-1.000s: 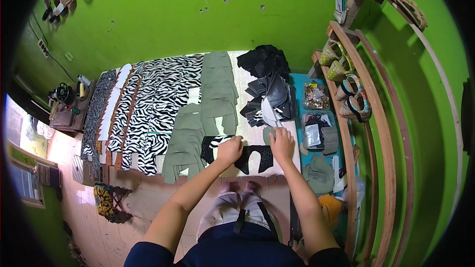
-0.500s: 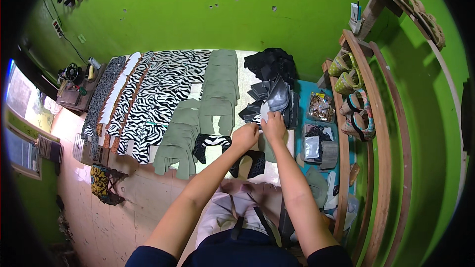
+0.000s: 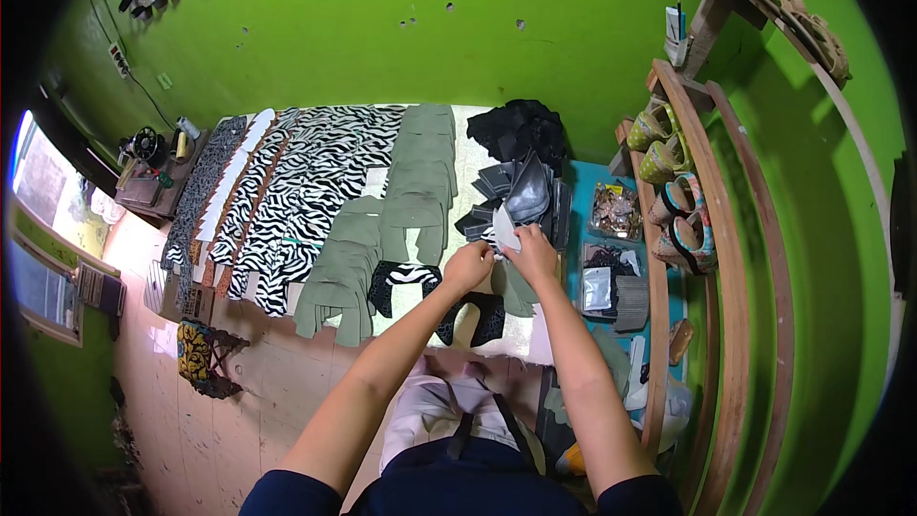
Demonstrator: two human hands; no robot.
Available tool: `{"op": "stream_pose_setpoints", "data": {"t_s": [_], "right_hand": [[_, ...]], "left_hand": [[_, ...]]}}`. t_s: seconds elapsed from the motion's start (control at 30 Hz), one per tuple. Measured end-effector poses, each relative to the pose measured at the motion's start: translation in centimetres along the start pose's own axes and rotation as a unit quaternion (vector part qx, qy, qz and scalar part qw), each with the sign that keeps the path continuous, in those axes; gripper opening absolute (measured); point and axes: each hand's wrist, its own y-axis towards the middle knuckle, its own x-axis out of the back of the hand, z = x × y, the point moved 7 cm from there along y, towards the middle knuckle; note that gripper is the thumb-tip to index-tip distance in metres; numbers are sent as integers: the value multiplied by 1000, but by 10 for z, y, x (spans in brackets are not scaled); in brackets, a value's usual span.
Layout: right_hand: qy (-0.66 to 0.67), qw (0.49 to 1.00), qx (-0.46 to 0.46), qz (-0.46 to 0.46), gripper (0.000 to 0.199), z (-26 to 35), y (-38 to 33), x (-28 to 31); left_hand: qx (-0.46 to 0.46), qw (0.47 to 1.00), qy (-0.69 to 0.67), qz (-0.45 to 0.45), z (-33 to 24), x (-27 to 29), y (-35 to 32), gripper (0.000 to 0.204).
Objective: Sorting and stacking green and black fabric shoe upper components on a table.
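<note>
Fabric pieces lie in rows across the table (image 3: 420, 320): dark and white strips (image 3: 224, 182) at the far left, then zebra-print pieces (image 3: 306, 182), then olive-green pieces (image 3: 411, 182), with a heap of black and grey pieces (image 3: 521, 177) further right. A second ago both hands pressed flat on a small black and zebra piece (image 3: 406, 277) near the table's front edge; since then they have lifted and moved up toward the grey heap, leaving that piece lying alone. The left hand (image 3: 468, 266) is curled, its fingertips pinching the lower edge of a small white piece (image 3: 503, 229). The right hand (image 3: 532, 250) grips the same white piece from the other side, just beside the heap. Whether the white piece is paper or cloth is hard to tell. The shoes (image 3: 673, 201) on the curved shelf at right are partly cut off.
</note>
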Motion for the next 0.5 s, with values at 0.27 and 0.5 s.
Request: {"op": "stream_pose_setpoints", "data": {"t_s": [0.27,0.5], "right_hand": [[-34,999,37,-14,29,-9,-1,-4],[-97,989,109,8,17,-3,-6,-7]], "left_hand": [[-16,999,-40,13,-20,-15,8,27],[-29,999,-26,1,-12,-17,17,28]]}}
